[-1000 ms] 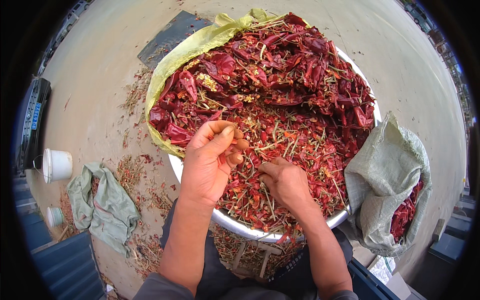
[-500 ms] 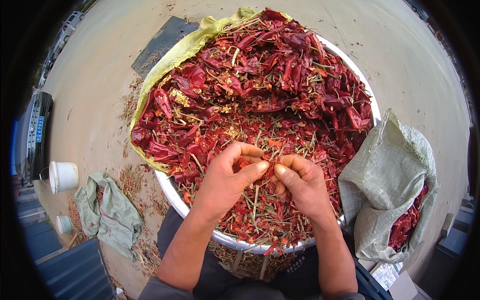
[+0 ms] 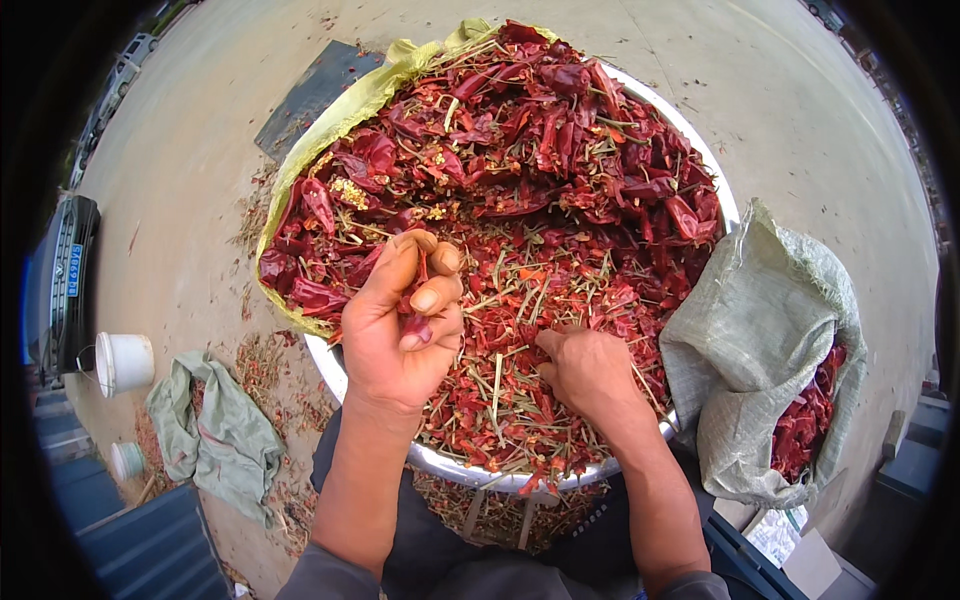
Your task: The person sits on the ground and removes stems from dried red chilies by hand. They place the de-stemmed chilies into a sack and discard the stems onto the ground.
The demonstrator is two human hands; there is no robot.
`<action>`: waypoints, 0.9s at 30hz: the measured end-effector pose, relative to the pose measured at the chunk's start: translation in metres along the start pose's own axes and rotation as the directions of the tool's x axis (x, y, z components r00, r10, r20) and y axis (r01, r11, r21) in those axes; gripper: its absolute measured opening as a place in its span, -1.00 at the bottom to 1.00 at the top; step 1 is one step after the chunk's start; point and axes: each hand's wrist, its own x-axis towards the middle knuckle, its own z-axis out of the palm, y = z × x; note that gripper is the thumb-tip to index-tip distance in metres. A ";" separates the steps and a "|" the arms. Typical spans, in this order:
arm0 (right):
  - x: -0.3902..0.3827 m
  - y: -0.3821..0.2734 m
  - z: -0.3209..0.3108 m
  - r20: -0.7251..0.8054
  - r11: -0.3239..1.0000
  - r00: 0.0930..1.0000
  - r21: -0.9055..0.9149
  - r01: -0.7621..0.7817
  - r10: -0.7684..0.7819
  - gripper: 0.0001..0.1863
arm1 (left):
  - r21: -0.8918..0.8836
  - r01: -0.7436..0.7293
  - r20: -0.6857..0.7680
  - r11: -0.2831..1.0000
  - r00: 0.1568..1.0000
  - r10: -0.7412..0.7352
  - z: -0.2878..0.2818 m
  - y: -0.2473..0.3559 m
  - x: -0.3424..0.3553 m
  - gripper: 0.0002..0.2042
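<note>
A dried red chili [image 3: 418, 300] is clamped in the left hand [image 3: 403, 318], pinched between the thumb and the curled fingers, its long axis running roughly up and down in the head view, with the dark lower end seen just under the fingertips. The left hand is raised above the near left part of a wide metal basin [image 3: 455, 468], which is heaped with dried red chilies [image 3: 560, 130] at the far side and with loose stems and seeds [image 3: 520, 300] nearer the person. The right hand [image 3: 588, 370] is laid palm down on that litter, fingers drawn together; whether anything is held beneath it cannot be told. The held chili lies up and to the left of the right hand, near but apart from it, so the left hand is plainly the nearer. A woven sack [image 3: 755, 340] partly filled with chilies stands just right of the basin, and a green cloth [image 3: 215, 435] lies on the floor at left.
</note>
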 end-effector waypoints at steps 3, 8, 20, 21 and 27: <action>-0.003 0.006 -0.003 -0.014 0.991 1.000 0.136 0.007 -0.005 -0.66 | -0.117 -0.073 0.100 0.990 0.991 0.085 0.011 0.007 -0.007 -0.76; -0.002 0.003 -0.007 0.011 0.994 0.999 0.102 -0.045 0.044 -0.60 | -0.019 -0.015 0.040 1.000 0.999 0.015 0.011 -0.006 -0.008 -0.74; -0.004 0.011 -0.025 -0.059 0.589 0.966 0.801 -0.105 0.252 -0.62 | 0.826 0.257 -0.310 0.502 0.950 0.024 0.015 -0.033 -0.010 -0.86; -0.004 0.012 -0.026 -0.061 0.512 0.967 0.855 -0.077 0.247 -0.64 | 0.872 0.250 -0.289 0.421 0.957 0.030 0.013 -0.035 -0.009 -0.84; -0.013 0.005 -0.026 -0.104 0.264 0.979 0.963 0.055 0.177 -0.66 | 0.975 0.176 -0.173 0.133 0.984 -0.030 0.007 -0.055 -0.005 -0.77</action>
